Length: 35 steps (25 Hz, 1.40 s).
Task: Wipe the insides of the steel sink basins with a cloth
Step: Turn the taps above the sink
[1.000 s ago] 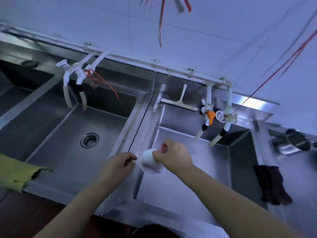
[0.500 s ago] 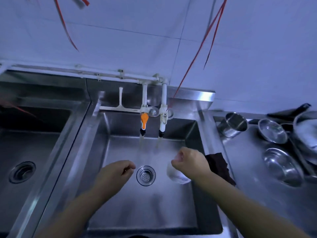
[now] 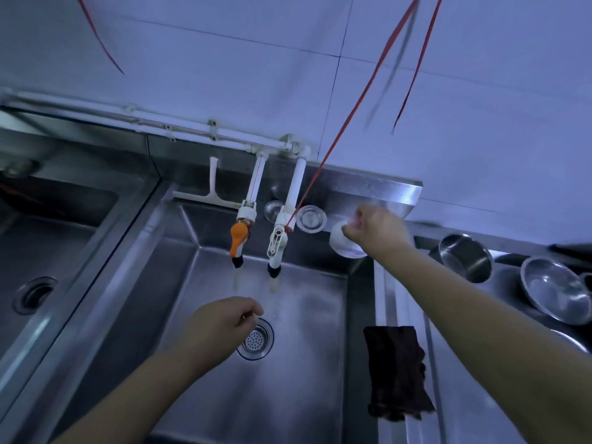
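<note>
A steel sink basin fills the middle of the view, its drain strainer near the centre. A second basin lies to the left. My right hand reaches to the back right corner and grips a small white cup by its rim, above the ledge. My left hand hovers over the basin just left of the drain, fingers loosely curled and holding nothing. A dark cloth hangs over the basin's right rim, untouched by either hand.
Two taps, one with an orange handle, hang over the basin's back. A white squeegee and a sink plug sit on the back ledge. Steel bowls and a steel pot stand on the right counter. Red cords dangle from above.
My right hand has carried the white cup from over the basin up to the back right corner. My left hand has stayed near the drain. The view has shifted right since one second ago.
</note>
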{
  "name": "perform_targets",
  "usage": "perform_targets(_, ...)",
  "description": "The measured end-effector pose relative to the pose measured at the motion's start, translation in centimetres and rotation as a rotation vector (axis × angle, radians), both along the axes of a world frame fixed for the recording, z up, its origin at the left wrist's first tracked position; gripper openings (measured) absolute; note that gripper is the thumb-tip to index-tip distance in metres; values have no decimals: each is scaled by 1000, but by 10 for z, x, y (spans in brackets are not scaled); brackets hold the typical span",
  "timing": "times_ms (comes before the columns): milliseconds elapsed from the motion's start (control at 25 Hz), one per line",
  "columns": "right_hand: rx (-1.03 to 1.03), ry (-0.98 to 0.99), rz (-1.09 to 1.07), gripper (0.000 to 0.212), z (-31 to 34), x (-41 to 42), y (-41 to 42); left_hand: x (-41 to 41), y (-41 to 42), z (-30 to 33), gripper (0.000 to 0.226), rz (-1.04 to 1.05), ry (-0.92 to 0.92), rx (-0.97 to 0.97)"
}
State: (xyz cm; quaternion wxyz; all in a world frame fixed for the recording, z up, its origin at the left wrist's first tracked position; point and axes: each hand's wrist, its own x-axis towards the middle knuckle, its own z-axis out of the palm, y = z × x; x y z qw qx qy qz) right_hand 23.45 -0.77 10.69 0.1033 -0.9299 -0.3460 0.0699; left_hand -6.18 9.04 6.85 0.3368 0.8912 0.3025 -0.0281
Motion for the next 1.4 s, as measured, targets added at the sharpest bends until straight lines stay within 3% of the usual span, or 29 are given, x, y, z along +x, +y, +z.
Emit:
perform_targets(400, -18, 34, -7, 26, -14, 68, 45, 9, -4, -6, 19, 8, 44, 26)
perform_targets(640, -30, -39, 13, 29, -14, 78, 47, 15, -10, -9, 21, 18, 70, 39)
perform_targets(760, -120, -162, 122, 31, -14, 76, 39, 14, -13, -8, 21, 10, 73, 41)
perform_targets(840, -25, -172, 119, 34, -13, 71, 31, 12, -15, -7, 20, 2, 67, 44)
perform_targets(920, 155, -118, 71, 33, -12, 60, 22, 8, -16, -7, 20, -5, 61, 46)
perform_targets(1040, 185, -242, 94, 26, -7, 27, 7, -1, -17, -3, 18, -1, 54, 41)
perform_targets(1200, -31, -287, 214, 27, -2, -38, -12, -21, -17, 9, 17, 19, 18, 37)
perform_targets(1400, -173, -178, 297, 24, -15, -133, -21, -83, -3, 19, 23, 30, 6, 90)
